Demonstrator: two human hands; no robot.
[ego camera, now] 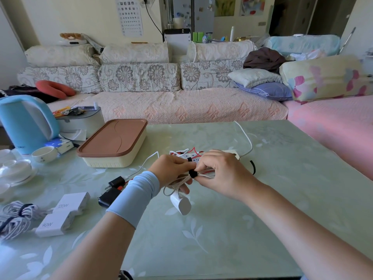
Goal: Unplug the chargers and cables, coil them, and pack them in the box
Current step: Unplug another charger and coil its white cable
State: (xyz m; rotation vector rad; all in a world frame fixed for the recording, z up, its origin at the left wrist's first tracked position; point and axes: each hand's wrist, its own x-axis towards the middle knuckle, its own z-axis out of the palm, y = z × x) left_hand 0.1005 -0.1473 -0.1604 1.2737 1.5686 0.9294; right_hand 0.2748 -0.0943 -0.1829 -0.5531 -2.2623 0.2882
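A plain, light blue, close-fitting sleeve [135,197] is being worn just behind the left hand [171,169], covering wrist and lower forearm; the right hand [220,172] is being shown bare.

We note both hands meeting above the green table [262,199]. The left hand [171,168], in a pale blue wrist sleeve [135,197], grips the coiled white cable [204,174]. The right hand [220,172] pinches that coil beside the black strap [192,174] wrapped round it. A white charger [181,203] sits just below the left hand. The power strip [230,152] is mostly hidden behind the hands.

Left side: box [115,138] with its brown lid on; two black chargers [113,188]; 120W charger [74,201] touching the 90W charger [54,225]; a braided cable bundle [14,217]; a blue kettle [26,124].
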